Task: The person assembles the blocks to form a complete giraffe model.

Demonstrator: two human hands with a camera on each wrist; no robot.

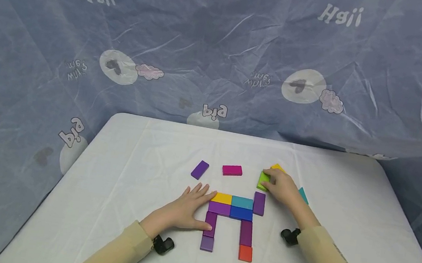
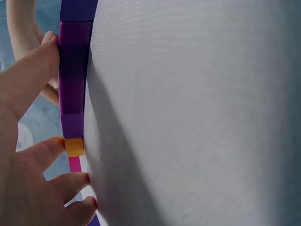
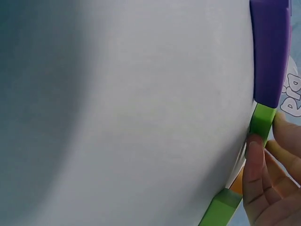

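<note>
Flat coloured blocks lie joined on the table: a yellow block and a teal block above a violet block and a blue block. Two legs extend below, one ending in a red block. With fingers spread, my left hand touches the left side; its thumb rests against a dark purple block and its index finger touches the yellow one. My right hand pinches a green block, just beyond an upright purple block at the upper right.
A loose purple block and a magenta block lie farther back. Behind my right hand, a yellow-orange block and a teal piece are partly covered. A patterned blue-grey curtain hangs behind the white table.
</note>
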